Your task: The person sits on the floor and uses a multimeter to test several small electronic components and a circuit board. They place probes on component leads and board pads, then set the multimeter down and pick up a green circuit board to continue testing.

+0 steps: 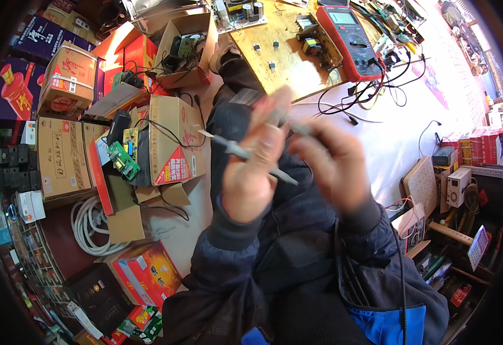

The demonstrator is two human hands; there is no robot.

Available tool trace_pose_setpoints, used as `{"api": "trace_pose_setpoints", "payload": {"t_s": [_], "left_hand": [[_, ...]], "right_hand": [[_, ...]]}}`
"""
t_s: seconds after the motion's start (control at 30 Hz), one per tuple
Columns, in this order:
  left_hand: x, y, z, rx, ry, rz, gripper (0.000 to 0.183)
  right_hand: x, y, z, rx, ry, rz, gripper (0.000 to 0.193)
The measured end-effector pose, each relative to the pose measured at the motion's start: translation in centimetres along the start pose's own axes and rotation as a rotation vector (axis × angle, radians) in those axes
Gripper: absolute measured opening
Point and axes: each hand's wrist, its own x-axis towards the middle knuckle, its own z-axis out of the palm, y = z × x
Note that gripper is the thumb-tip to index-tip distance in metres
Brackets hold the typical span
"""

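My left hand (248,184) is closed around a slim grey tool (237,150) with a pale, narrow tip. The tool lies slantwise across the palm, and its other end sticks out toward the lower right. Close beside it, my right hand (334,161) has its fingers drawn together at a small greyish piece (299,126) between the two hands. Motion smears the fingertips of both hands, so what that piece is cannot be made out. Both hands are above my lap, in front of the wooden board.
On the wooden board (288,80) lie small black transistors (271,65) and a red multimeter (352,43). Black leads (372,92) trail off its right side. Cardboard boxes (174,138), a green circuit board (123,161) and a coiled white cable (87,230) are at left.
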Motion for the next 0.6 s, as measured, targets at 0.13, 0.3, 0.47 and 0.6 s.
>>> {"api": "trace_pose_setpoints", "payload": {"t_s": [0.13, 0.3, 0.47, 0.6], "left_hand": [[0.6, 3.7, -8.3, -0.526, 0.123, -0.066, 0.052], [0.6, 7.9, -15.1, -0.311, 0.446, 0.232, 0.053], [0.3, 6.6, -13.1, -0.148, 0.348, 0.103, 0.060], [0.6, 6.3, -10.2, -0.070, 0.136, -0.082, 0.057]], "right_hand": [[1.6, 0.4, -6.3, 0.124, 0.389, -0.110, 0.029], [1.5, -1.5, -12.6, 0.154, 0.678, -0.219, 0.045], [0.3, -2.3, -10.5, 0.057, 0.466, -0.202, 0.060], [0.3, -2.2, -8.8, 0.186, 0.372, -0.229, 0.045]]}}
